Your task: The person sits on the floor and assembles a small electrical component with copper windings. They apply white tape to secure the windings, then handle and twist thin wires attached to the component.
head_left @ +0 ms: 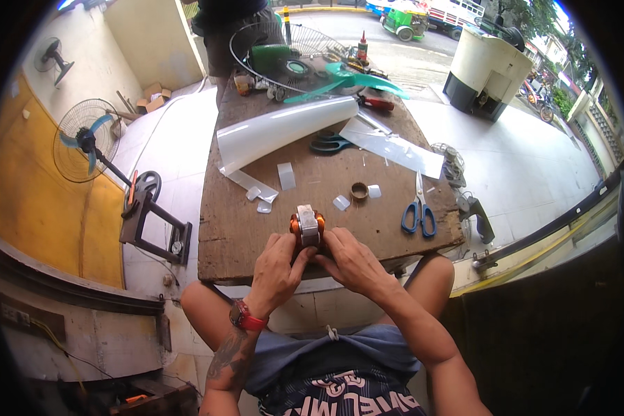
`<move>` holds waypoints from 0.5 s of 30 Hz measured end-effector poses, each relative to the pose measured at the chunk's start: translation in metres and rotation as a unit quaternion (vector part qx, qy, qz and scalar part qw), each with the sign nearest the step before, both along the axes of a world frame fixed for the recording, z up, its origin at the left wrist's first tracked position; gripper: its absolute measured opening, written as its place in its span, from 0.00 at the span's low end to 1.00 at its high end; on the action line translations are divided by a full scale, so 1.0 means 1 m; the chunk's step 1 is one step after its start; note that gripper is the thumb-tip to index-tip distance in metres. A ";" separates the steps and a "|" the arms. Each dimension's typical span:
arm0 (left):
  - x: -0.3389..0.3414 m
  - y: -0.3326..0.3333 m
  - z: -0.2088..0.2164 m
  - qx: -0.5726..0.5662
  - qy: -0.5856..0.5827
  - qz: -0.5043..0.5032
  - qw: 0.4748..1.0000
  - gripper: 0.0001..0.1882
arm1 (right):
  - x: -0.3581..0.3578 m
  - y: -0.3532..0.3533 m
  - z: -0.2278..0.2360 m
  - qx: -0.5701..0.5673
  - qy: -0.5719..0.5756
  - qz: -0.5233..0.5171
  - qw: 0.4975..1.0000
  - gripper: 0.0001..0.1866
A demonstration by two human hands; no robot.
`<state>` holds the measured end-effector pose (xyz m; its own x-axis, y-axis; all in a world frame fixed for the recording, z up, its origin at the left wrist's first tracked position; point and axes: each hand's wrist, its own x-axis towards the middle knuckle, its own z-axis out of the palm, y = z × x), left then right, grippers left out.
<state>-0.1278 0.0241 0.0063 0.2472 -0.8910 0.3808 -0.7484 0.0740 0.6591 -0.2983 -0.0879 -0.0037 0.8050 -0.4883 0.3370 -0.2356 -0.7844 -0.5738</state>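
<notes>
Near the front edge of the wooden table, a motor stator [308, 225] with a silvery metal core and orange copper windings is held up between both hands. My left hand [277, 260] closes on its left side, the thumb pressed at the near lower end. From the other side my right hand [351, 260] grips it with bent fingers. Beyond the stator lie a brown tape roll [359, 191] and small cut pieces of clear plastic film [286, 176]. Scissors with blue handles [419, 211] rest to the right, blades pointing away.
A large roll of translucent plastic sheet [288, 135] lies across the wooden table [222, 239], with teal-handled scissors [330, 143] beside it. Farther back are a green fan blade [347, 81], a wire fan guard [239, 52] and a red-capped bottle [362, 48]. A standing fan [87, 139] is at left.
</notes>
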 end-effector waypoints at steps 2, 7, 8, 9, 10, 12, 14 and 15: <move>0.004 -0.002 -0.007 -0.053 0.047 -0.010 0.997 0.13 | 0.003 -0.004 -0.005 -0.020 -0.051 -0.005 0.998 0.20; 0.011 0.005 -0.029 -0.001 0.146 -0.027 0.989 0.20 | 0.010 0.000 -0.016 0.040 -0.110 -0.029 0.993 0.21; 0.012 0.006 -0.032 0.016 0.166 -0.022 0.986 0.21 | 0.011 0.003 -0.015 0.076 -0.111 -0.036 0.990 0.22; 0.011 0.006 -0.035 0.000 0.234 -0.017 0.972 0.21 | 0.013 0.004 -0.014 0.104 -0.105 -0.037 0.988 0.23; 0.011 0.003 -0.037 -0.019 0.298 -0.013 0.954 0.22 | 0.015 0.005 -0.012 0.136 -0.087 -0.042 0.986 0.24; 0.011 -0.006 -0.038 -0.009 0.322 0.021 0.946 0.24 | 0.022 0.005 -0.006 0.162 -0.064 -0.058 0.983 0.25; 0.011 -0.019 -0.037 0.045 0.228 0.085 0.969 0.26 | 0.030 0.005 -0.002 0.151 -0.050 -0.081 0.984 0.26; 0.012 -0.026 -0.036 0.055 0.322 0.083 0.942 0.24 | 0.032 0.005 -0.001 0.157 -0.053 -0.091 0.982 0.25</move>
<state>-0.1159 -0.0017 -0.0295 0.5344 -0.8451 0.0131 -0.1869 -0.1031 0.9770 -0.2665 -0.0827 -0.0048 0.6630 -0.7140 0.2249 -0.2810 -0.5158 -0.8093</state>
